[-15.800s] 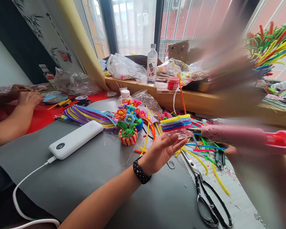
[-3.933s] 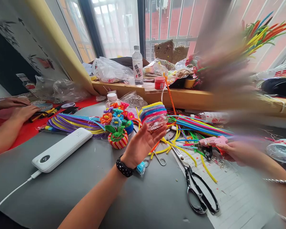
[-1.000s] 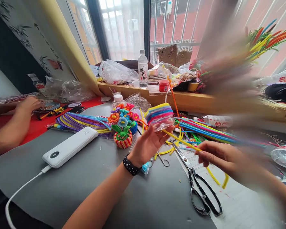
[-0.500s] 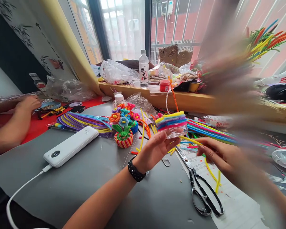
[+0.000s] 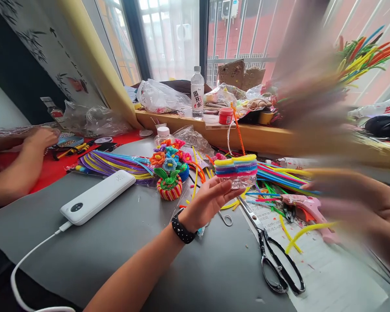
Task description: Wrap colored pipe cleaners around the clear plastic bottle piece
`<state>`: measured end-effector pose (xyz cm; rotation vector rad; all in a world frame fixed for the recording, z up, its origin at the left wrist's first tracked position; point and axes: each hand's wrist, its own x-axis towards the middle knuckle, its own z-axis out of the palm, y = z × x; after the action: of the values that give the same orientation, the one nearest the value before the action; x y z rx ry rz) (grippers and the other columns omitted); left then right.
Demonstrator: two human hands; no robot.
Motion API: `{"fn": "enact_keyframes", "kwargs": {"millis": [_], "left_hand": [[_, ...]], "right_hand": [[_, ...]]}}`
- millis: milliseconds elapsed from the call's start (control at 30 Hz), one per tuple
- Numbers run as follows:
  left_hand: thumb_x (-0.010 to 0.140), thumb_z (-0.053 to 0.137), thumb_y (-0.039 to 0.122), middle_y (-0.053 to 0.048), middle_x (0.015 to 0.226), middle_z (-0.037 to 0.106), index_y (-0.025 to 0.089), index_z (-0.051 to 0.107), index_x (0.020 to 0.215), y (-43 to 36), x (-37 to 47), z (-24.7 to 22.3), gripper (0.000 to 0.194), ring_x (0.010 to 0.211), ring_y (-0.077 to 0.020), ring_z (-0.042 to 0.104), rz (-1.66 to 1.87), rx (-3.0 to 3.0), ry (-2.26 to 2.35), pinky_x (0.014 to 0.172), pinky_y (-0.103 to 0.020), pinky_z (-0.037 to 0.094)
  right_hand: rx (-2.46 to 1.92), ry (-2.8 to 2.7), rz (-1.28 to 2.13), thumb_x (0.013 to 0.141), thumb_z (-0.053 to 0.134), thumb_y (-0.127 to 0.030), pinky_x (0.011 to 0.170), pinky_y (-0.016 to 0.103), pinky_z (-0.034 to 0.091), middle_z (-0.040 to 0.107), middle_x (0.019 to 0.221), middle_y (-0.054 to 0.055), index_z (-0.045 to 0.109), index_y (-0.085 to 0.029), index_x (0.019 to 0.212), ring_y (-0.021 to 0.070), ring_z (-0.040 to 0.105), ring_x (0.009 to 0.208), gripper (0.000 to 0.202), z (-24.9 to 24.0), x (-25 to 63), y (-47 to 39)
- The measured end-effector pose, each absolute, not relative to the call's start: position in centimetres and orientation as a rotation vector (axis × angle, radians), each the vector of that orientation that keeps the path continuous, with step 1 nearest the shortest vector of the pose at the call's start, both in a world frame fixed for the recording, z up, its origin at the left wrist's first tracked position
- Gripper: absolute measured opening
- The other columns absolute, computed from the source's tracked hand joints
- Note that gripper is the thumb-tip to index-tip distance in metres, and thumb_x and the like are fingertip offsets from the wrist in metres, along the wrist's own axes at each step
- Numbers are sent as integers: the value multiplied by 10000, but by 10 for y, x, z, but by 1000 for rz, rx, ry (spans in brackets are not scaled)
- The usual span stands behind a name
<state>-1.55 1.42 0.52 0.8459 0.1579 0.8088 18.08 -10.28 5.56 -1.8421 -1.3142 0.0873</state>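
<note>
My left hand (image 5: 208, 199), with a dark band at the wrist, holds up a small clear container (image 5: 236, 171) wrapped in yellow, blue, purple and pink fuzzy stems. At the right, my right hand (image 5: 360, 208) is smeared by motion. A yellow stem (image 5: 307, 234) extends left from beside it, and its grip cannot be made out. Behind that hand lies a pink glue gun (image 5: 303, 203). Black-handled scissors (image 5: 273, 255) rest open on the paper below.
A white power bank (image 5: 99, 197) with a cable lies left of a flower pot ornament (image 5: 169, 188). Bundled stems (image 5: 117, 167) lie behind. Another person's hand (image 5: 42, 138) is at far left. A water bottle (image 5: 197, 95) stands on the sill. A large blur covers the upper right.
My right hand has moved right, away from the container, and the yellow stem beside it has shifted right. The glue gun now shows. My left hand still holds the container, now turned slightly.
</note>
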Motion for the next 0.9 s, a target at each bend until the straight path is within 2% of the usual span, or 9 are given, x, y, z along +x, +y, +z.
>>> {"fn": "enact_keyframes", "kwargs": {"millis": [100, 167, 300, 467, 633, 733, 833, 900], "left_hand": [[670, 677, 233, -56, 903, 661, 154, 631, 866, 10, -13, 4, 216, 1068, -246, 530, 786, 869, 138, 991, -411, 340], [691, 658, 206, -43, 913, 660, 177, 615, 928, 7, -11, 3, 242, 1056, -231, 539, 762, 855, 142, 981, -407, 349], [697, 645, 170, -63, 1036, 632, 187, 579, 1018, 4, -10, 4, 328, 1046, -228, 548, 717, 853, 173, 967, -390, 361], [734, 584, 115, -72, 1034, 629, 215, 491, 1136, 5, -11, 6, 424, 1050, -240, 554, 715, 826, 168, 944, -408, 377], [751, 547, 113, -71, 1113, 591, 262, 383, 1235, 4, -13, 10, 532, 1092, -250, 525, 667, 760, 150, 960, -443, 351], [764, 548, 155, -61, 1221, 528, 280, 400, 1228, 1, -13, 10, 503, 1175, -260, 445, 659, 743, 121, 947, -452, 366], [783, 548, 279, -83, 1242, 518, 206, 512, 1136, 0, -11, 9, 362, 1178, -265, 438, 637, 796, 99, 959, -414, 356], [784, 541, 343, -101, 1219, 538, 170, 552, 1091, -1, -10, 8, 353, 1154, -264, 465, 611, 813, 115, 965, -384, 348]], "right_hand": [[-1904, -1148, 4, 774, 433, -431, 445, 159, 368, 616, 900, -8, 590, -306, 977, 106, 557, 710, 286, 65, 169, -107], [-1846, -1133, 14, 744, 478, -457, 466, 163, 368, 603, 913, -15, 610, -299, 912, 116, 540, 781, 266, 65, 163, -107], [-1633, -1184, 58, 656, 588, -496, 444, 211, 322, 573, 821, -7, 629, -260, 704, 99, 485, 634, 244, 60, 160, -108], [-1750, -1119, 70, 703, 545, -452, 563, 213, 395, 601, 848, -11, 595, -277, 856, 101, 515, 671, 237, 60, 153, -109], [-1756, -1252, 3, 743, 482, -513, 622, 218, 458, 620, 865, -34, 567, -290, 840, 114, 582, 734, 258, 53, 156, -108], [-1599, -1455, -258, 760, 488, -509, 634, 238, 468, 615, 850, -41, 594, -304, 802, 117, 586, 737, 235, 45, 163, -106], [-1396, -1601, -442, 811, 446, -463, 611, 209, 455, 607, 833, -29, 595, -284, 794, 90, 576, 734, 233, 39, 163, -103], [-1314, -1649, -453, 839, 400, -453, 584, 185, 449, 603, 801, -17, 582, -268, 817, 71, 569, 704, 260, 37, 159, -101]]}}
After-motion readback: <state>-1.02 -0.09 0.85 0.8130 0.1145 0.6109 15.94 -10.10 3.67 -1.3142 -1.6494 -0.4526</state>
